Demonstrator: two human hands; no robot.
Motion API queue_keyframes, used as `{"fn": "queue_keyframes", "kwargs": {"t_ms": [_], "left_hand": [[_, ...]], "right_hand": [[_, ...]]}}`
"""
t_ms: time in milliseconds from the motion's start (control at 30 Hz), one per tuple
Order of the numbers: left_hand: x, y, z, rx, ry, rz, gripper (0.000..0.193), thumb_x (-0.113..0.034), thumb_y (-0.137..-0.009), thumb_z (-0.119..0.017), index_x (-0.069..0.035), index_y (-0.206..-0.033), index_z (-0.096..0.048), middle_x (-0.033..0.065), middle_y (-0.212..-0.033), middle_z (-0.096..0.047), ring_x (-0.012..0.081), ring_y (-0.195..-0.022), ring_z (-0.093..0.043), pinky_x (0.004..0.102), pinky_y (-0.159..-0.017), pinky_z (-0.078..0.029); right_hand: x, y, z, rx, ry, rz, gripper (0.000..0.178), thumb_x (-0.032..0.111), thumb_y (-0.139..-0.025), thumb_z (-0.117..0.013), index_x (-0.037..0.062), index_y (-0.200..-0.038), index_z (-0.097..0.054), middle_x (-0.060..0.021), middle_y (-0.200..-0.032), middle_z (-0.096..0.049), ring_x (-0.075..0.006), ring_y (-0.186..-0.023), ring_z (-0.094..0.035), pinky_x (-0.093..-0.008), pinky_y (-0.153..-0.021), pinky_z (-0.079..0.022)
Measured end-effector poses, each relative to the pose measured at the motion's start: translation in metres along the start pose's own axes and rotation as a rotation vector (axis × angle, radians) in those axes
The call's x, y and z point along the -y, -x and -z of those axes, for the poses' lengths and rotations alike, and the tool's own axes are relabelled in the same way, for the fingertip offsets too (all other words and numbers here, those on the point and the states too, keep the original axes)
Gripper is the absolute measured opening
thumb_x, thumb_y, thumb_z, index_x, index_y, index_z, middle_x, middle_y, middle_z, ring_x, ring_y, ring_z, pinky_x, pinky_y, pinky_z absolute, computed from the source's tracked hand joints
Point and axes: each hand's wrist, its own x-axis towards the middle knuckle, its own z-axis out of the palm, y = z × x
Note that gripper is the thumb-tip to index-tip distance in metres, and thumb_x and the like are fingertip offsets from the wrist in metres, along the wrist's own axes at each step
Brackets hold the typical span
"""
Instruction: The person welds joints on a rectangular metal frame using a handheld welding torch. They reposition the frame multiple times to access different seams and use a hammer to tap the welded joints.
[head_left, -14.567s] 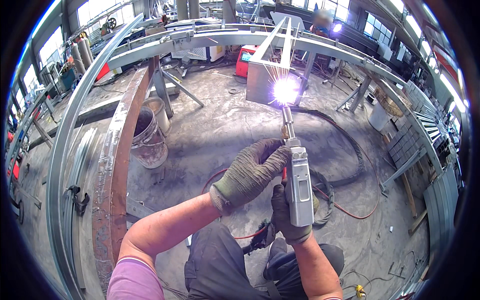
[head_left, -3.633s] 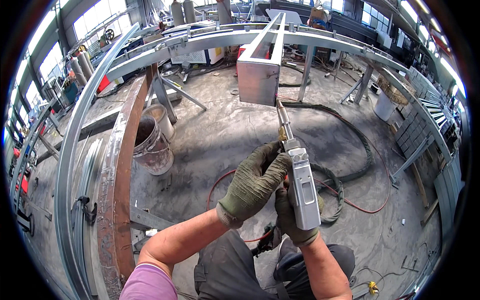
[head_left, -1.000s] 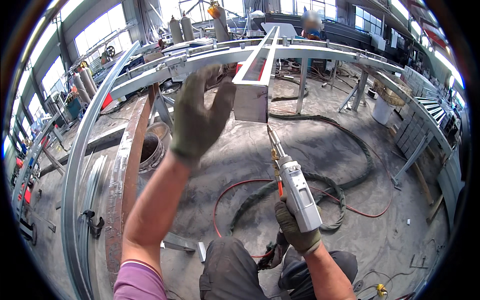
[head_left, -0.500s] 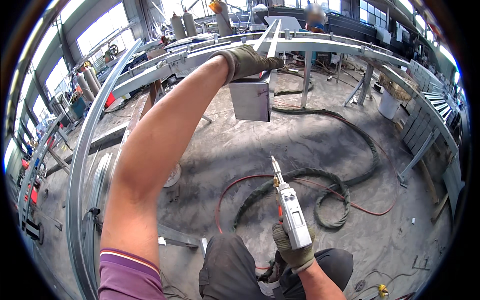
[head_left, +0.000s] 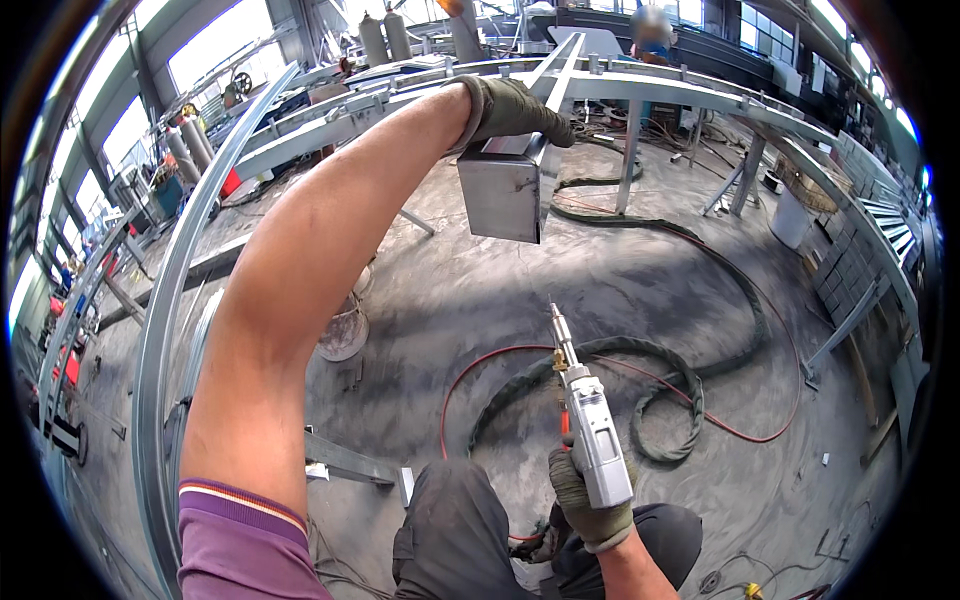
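My left hand (head_left: 515, 112), in a dark green work glove, reaches far forward over a box-shaped metal piece (head_left: 500, 198). Its fingers are closed along the piece's top and far right edge, partly hidden from me. The piece's square, shiny end faces me, and two long narrow bars (head_left: 565, 75) run away behind it. Low in front of me, my gloved right hand (head_left: 592, 510) is wrapped round a silver handheld welding gun (head_left: 600, 440). The gun's thin nozzle points up and away, below the metal piece and apart from it.
A thick dark sheathed hose (head_left: 735, 275) and a thin red hose (head_left: 465, 370) loop across the concrete floor (head_left: 420, 300). A steel frame (head_left: 690, 90) crosses ahead, with a long rail (head_left: 180, 260) on the left. A white bucket (head_left: 793, 212) stands right; another person (head_left: 652, 45) is far off.
The view has shifted slightly, with the background now farther right. My left hand has moved a little to the right along the metal piece, whose top shows more. Both hands keep their holds.
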Motion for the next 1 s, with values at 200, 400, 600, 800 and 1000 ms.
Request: {"fn": "queue_keyframes", "kwargs": {"t_ms": [200,400,600,800,1000], "left_hand": [[0.019,0.001,0.009,-0.006,-0.121,-0.057,0.101,-0.080,-0.080,-0.083,-0.002,-0.144,-0.071,0.0217,-0.142,-0.070,0.0327,-0.122,-0.070,0.0476,-0.102,-0.057],[0.116,-0.019,0.028,-0.324,0.019,-0.064,0.071,-0.063,-0.105,-0.065,-0.003,-0.143,-0.069,0.0109,-0.137,-0.072,0.0200,-0.100,-0.071,0.0382,-0.087,-0.061],[0.247,0.054,-0.062,-1.013,0.530,0.090,0.029,-0.031,-0.108,-0.069,-0.002,-0.104,-0.071,0.0066,-0.091,-0.075,0.0168,-0.075,-0.069,0.0353,-0.070,-0.055],[0.237,0.201,-0.217,-0.093,1.082,0.055,0.021,-0.010,-0.099,-0.078,-0.003,-0.119,-0.075,0.0054,-0.109,-0.077,0.0137,-0.101,-0.071,0.0316,-0.092,-0.059],[0.183,0.322,-0.332,0.569,1.035,0.104,0.072,-0.026,-0.101,-0.080,-0.002,-0.163,-0.051,0.0128,-0.147,-0.066,0.0220,-0.138,-0.057,0.0395,-0.119,-0.045]], "right_hand": [[0.001,-0.002,0.003,0.000,-0.025,-0.004,0.024,0.007,-0.093,-0.082,0.0013,-0.115,-0.076,-0.0115,-0.098,-0.077,-0.0233,-0.083,-0.074,-0.0368,-0.077,-0.060],[-0.001,0.007,0.003,0.021,-0.070,-0.115,0.024,0.004,-0.095,-0.082,0.0013,-0.118,-0.076,-0.0051,-0.097,-0.076,-0.0119,-0.083,-0.068,-0.0319,-0.075,-0.057],[-0.010,0.001,-0.011,0.096,-0.095,-0.098,0.024,0.006,-0.096,-0.084,0.0028,-0.118,-0.075,-0.0016,-0.092,-0.074,-0.0100,-0.078,-0.066,-0.0299,-0.070,-0.055],[-0.002,-0.033,-0.057,0.218,-0.170,0.064,0.024,0.016,-0.091,-0.087,0.0048,-0.110,-0.079,-0.0110,-0.091,-0.078,-0.0269,-0.078,-0.077,-0.0380,-0.070,-0.061],[-0.015,-0.040,-0.108,0.324,-0.273,-0.097,0.030,0.027,-0.089,-0.091,0.0064,-0.104,-0.076,-0.0125,-0.091,-0.077,-0.0302,-0.077,-0.077,-0.0398,-0.068,-0.061]]}}
